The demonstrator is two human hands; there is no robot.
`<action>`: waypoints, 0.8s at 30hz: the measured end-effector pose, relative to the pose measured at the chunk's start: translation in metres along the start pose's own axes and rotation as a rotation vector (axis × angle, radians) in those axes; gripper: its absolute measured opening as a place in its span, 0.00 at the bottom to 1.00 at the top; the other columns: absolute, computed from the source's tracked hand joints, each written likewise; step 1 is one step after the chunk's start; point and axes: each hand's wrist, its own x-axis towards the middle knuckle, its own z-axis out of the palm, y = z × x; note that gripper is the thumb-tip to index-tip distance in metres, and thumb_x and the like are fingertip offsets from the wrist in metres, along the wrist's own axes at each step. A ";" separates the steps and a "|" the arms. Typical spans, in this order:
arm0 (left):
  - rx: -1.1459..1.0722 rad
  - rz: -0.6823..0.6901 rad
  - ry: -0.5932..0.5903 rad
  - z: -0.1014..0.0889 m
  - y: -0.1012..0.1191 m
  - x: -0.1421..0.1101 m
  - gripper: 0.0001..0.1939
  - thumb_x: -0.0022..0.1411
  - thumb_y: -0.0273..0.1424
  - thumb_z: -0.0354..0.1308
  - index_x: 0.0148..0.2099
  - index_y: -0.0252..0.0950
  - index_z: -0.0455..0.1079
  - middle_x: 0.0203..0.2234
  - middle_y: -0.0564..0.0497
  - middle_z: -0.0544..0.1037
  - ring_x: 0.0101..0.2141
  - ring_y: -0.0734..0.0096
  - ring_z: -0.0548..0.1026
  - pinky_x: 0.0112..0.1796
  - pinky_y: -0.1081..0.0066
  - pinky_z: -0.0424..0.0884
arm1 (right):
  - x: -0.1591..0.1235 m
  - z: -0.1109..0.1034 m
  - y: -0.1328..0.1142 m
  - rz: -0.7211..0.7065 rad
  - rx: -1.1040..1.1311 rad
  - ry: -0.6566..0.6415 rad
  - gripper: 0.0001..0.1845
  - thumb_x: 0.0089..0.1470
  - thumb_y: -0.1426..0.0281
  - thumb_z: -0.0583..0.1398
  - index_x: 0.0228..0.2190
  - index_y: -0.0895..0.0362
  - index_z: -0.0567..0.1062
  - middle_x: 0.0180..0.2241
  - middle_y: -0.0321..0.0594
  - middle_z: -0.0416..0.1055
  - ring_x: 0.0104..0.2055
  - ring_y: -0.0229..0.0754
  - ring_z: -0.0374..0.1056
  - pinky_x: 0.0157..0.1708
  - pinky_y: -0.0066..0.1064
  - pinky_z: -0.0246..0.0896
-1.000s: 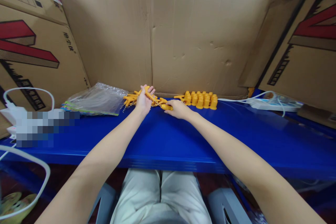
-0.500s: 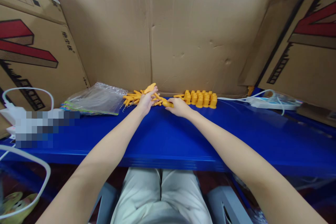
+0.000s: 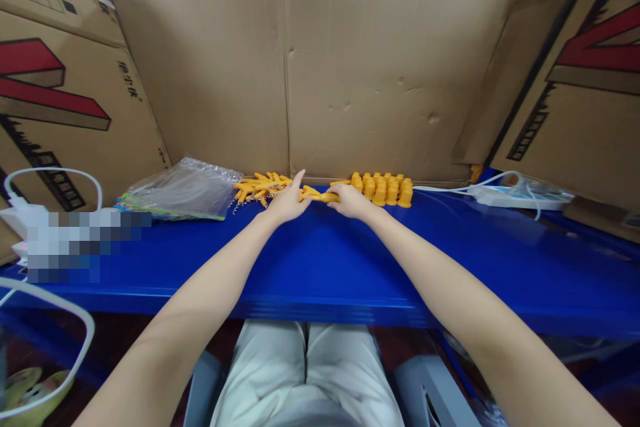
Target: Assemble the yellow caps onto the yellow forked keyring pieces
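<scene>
My left hand (image 3: 290, 203) is closed on a slim orange-yellow plastic piece (image 3: 311, 193), its thumb pointing up. A second orange-yellow plastic piece (image 3: 330, 197) is pinched in my right hand (image 3: 351, 201). The two pieces meet end to end between my hands, just above the blue table; whether they are joined I cannot tell. Fingers hide much of both. Beside my left hand lies a pile of orange-yellow branching pieces (image 3: 257, 185) with small metal chains. To the right of my right hand stand rows of orange-yellow cup-shaped parts (image 3: 381, 190).
Clear plastic bags (image 3: 185, 190) lie left of the pile. A white power strip (image 3: 520, 196) with cables is at the right. Cardboard (image 3: 380, 80) walls the back of the blue table (image 3: 320, 260). A white cable (image 3: 87, 327) loops at the lower left.
My left hand has moved down and slightly right, and the piece that stuck up from it no longer shows there. My right hand has shifted slightly right.
</scene>
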 end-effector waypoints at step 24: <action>0.369 0.047 -0.274 -0.009 -0.027 0.009 0.16 0.50 0.24 0.57 0.43 0.40 0.66 0.44 0.46 0.77 0.47 0.55 0.74 0.51 0.60 0.66 | 0.003 0.000 0.033 0.130 0.655 -0.161 0.17 0.48 0.80 0.64 0.41 0.60 0.72 0.40 0.42 0.74 0.33 0.33 0.72 0.37 0.26 0.68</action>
